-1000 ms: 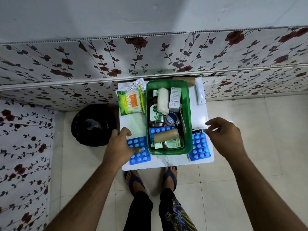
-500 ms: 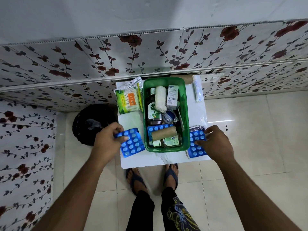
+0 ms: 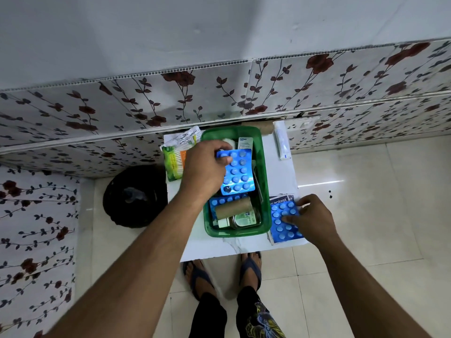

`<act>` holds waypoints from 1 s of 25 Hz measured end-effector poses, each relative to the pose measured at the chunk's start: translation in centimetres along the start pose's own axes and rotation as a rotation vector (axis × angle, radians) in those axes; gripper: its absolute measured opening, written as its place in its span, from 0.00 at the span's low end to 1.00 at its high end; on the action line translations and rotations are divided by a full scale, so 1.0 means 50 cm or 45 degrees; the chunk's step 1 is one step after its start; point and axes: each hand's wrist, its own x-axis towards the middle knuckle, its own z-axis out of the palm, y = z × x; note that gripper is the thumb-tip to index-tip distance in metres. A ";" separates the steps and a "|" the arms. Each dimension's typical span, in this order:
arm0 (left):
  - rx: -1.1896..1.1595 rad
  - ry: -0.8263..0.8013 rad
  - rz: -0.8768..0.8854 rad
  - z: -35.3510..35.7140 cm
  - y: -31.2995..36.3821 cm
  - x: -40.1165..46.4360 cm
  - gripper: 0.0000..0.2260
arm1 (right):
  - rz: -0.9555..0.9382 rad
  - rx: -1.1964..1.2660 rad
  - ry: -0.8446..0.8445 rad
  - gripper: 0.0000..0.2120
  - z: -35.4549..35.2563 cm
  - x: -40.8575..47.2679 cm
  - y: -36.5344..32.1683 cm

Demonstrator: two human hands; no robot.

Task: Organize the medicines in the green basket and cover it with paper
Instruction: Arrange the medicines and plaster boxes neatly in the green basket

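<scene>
A green basket [image 3: 265, 181] stands on a small white table [image 3: 231, 245]. My left hand [image 3: 203, 168] holds a blue blister pack [image 3: 238, 174] over the basket's middle. Inside the basket lie another blue blister strip [image 3: 224, 200], a brown cardboard roll [image 3: 233, 208], a glass jar [image 3: 246, 219] and a white box [image 3: 244, 143]. My right hand [image 3: 311, 217] rests its fingers on a second blue blister pack [image 3: 283, 223] lying on the table to the right of the basket, over a printed packet [image 3: 280, 199].
A green cotton-bud pack [image 3: 173, 162] and a crinkled foil packet [image 3: 186, 139] lie left of the basket. A white tube [image 3: 281, 143] lies at the back right. A black bin [image 3: 133, 196] stands on the floor to the left. My sandalled feet are under the table.
My left hand lifted the blue blister pack from the table's left side and carried it over the basket. My right hand settled onto the right blister pack.
</scene>
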 end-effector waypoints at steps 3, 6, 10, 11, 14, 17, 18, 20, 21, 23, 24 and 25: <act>0.167 -0.072 0.001 0.048 -0.006 0.013 0.12 | 0.043 0.128 -0.044 0.24 -0.010 0.004 0.003; 0.357 -0.103 0.082 0.063 -0.010 0.005 0.13 | 0.035 0.255 -0.099 0.18 -0.022 0.007 0.006; 0.441 -0.127 0.172 0.043 0.005 -0.003 0.15 | -0.017 0.427 -0.061 0.11 -0.066 -0.019 -0.012; 0.414 -0.071 0.214 0.025 0.010 -0.005 0.13 | -0.044 0.478 0.005 0.10 -0.086 -0.033 -0.027; 0.150 0.237 0.216 -0.046 -0.016 -0.008 0.09 | -0.181 0.658 0.188 0.12 -0.137 -0.085 -0.110; -0.118 0.369 -0.027 -0.089 -0.090 -0.011 0.09 | -0.367 0.691 0.070 0.16 -0.109 -0.110 -0.224; -0.139 0.365 -0.105 -0.091 -0.112 -0.012 0.09 | -0.416 0.579 0.045 0.18 -0.083 -0.107 -0.257; -0.140 0.335 -0.180 -0.084 -0.139 -0.017 0.09 | -0.514 0.254 0.051 0.20 -0.029 -0.085 -0.312; -0.138 0.319 -0.194 -0.079 -0.147 -0.020 0.09 | -0.557 0.121 0.057 0.21 -0.007 -0.069 -0.333; -0.135 0.290 -0.221 -0.073 -0.167 -0.024 0.09 | -0.613 -0.092 0.070 0.21 0.028 -0.039 -0.361; -0.127 0.277 -0.230 -0.070 -0.177 -0.027 0.09 | -0.631 -0.186 0.097 0.21 0.038 -0.030 -0.367; -0.118 0.268 -0.234 -0.068 -0.187 -0.030 0.09 | -0.644 -0.281 0.129 0.21 0.045 -0.025 -0.368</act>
